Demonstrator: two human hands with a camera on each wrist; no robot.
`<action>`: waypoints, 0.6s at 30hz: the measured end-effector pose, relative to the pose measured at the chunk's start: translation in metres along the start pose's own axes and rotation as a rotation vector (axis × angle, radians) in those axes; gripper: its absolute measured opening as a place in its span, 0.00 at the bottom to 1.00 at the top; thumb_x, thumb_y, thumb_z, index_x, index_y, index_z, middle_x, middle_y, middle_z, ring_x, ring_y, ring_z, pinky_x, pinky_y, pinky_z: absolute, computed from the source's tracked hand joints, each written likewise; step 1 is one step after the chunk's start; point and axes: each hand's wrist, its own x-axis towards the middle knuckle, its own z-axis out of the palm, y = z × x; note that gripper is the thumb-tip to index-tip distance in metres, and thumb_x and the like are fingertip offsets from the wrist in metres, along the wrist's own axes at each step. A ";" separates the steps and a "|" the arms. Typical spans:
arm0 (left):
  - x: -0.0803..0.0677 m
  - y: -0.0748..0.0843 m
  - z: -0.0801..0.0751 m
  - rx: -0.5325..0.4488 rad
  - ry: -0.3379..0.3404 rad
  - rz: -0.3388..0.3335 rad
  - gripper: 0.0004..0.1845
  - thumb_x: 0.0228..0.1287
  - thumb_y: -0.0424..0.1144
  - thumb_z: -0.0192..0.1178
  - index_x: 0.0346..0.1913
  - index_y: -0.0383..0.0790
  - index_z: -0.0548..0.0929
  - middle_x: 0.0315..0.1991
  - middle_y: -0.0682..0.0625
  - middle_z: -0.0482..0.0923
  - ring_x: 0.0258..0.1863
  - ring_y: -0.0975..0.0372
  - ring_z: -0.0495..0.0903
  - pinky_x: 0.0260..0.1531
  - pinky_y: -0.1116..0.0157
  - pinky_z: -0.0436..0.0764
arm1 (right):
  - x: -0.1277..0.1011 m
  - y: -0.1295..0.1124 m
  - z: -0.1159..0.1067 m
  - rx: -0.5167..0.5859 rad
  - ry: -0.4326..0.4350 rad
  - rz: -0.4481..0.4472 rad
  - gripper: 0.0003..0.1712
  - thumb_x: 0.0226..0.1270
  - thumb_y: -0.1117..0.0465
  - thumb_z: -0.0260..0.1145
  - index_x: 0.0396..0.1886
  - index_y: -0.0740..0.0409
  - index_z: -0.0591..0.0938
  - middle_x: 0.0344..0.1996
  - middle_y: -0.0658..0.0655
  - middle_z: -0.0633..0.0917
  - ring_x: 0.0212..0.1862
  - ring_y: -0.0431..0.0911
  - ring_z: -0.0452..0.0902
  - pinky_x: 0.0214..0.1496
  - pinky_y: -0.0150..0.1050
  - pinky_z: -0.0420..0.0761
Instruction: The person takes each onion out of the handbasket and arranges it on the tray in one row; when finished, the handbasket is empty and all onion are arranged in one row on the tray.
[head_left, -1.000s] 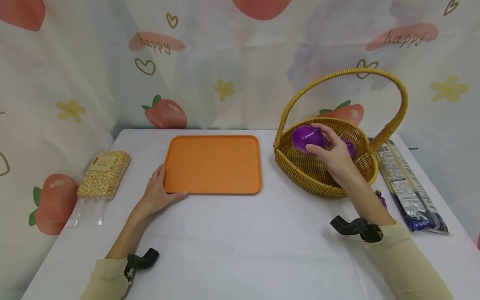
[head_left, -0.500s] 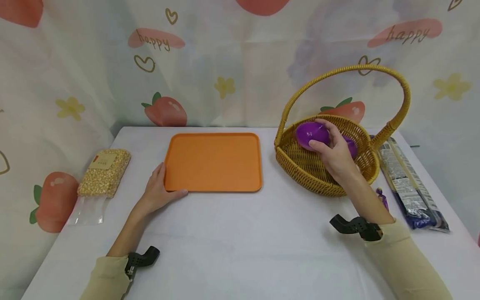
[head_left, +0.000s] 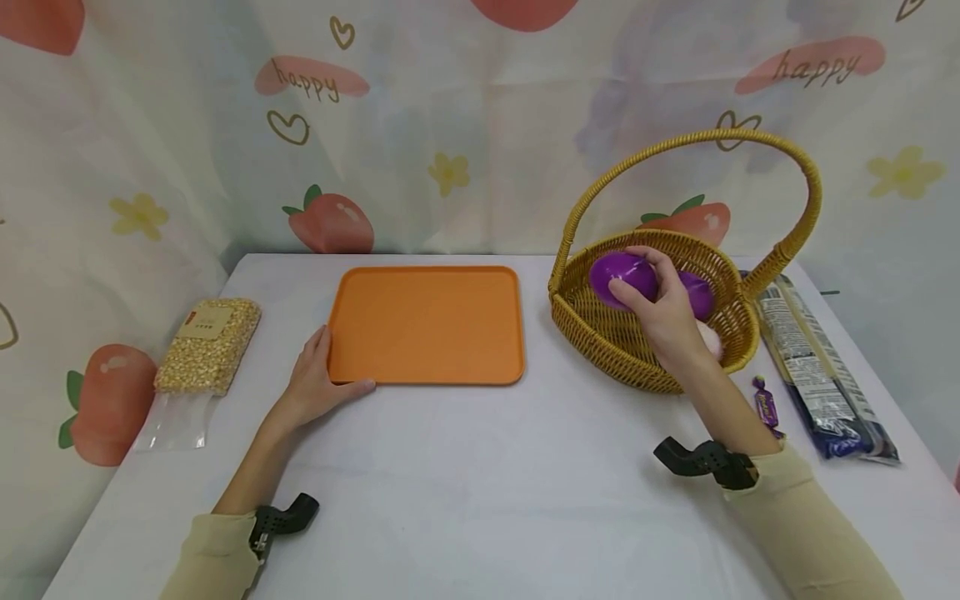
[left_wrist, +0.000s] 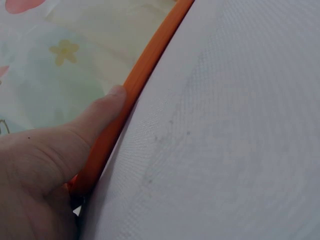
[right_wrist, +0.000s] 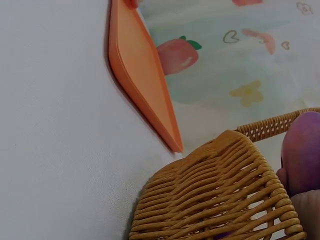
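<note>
My right hand (head_left: 663, 312) grips a glossy, rounded purple thing (head_left: 622, 279) over the wicker basket (head_left: 611, 350), thumb on the near side. In the right wrist view part of this purple thing (right_wrist: 302, 152) shows above the basket rim. A second purple thing (head_left: 697, 296) lies in the basket, with a pale pinkish thing (head_left: 708, 339) partly hidden by the wrist. My left hand (head_left: 318, 375) rests at the near left corner of an orange tray (head_left: 427, 325), fingers along its side. In the left wrist view the thumb (left_wrist: 102, 112) lies straight against the tray's edge (left_wrist: 145, 62).
A bag of yellow kernels (head_left: 210, 346) lies at the table's left. Right of the basket is a long printed packet (head_left: 821, 375), and a purple wrapped candy (head_left: 765, 407) lies near the right forearm. The basket's tall handle (head_left: 693, 142) arches over the right hand.
The right hand and its purple thing have shifted slightly over the basket. The pale thing and the wrapped candy have come more into sight. The left hand has stayed at the tray.
</note>
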 end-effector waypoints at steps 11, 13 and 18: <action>0.001 -0.001 0.000 0.002 -0.006 -0.007 0.65 0.51 0.60 0.69 0.77 0.36 0.37 0.77 0.33 0.37 0.74 0.39 0.46 0.71 0.37 0.53 | -0.004 0.000 0.002 -0.030 -0.013 -0.012 0.28 0.67 0.60 0.64 0.63 0.39 0.67 0.67 0.49 0.61 0.72 0.52 0.54 0.78 0.55 0.54; 0.002 -0.002 0.001 0.003 -0.006 -0.013 0.65 0.50 0.60 0.70 0.77 0.36 0.37 0.77 0.34 0.37 0.75 0.39 0.45 0.71 0.37 0.53 | -0.005 0.000 0.003 -0.052 -0.018 -0.017 0.27 0.68 0.59 0.64 0.63 0.38 0.68 0.67 0.50 0.61 0.72 0.52 0.53 0.77 0.57 0.54; 0.002 -0.003 0.001 0.006 -0.006 -0.020 0.66 0.50 0.60 0.70 0.77 0.37 0.37 0.77 0.35 0.37 0.75 0.40 0.45 0.71 0.37 0.53 | -0.009 -0.001 0.005 -0.153 -0.033 -0.032 0.26 0.68 0.58 0.64 0.63 0.37 0.68 0.68 0.51 0.62 0.71 0.53 0.56 0.74 0.60 0.59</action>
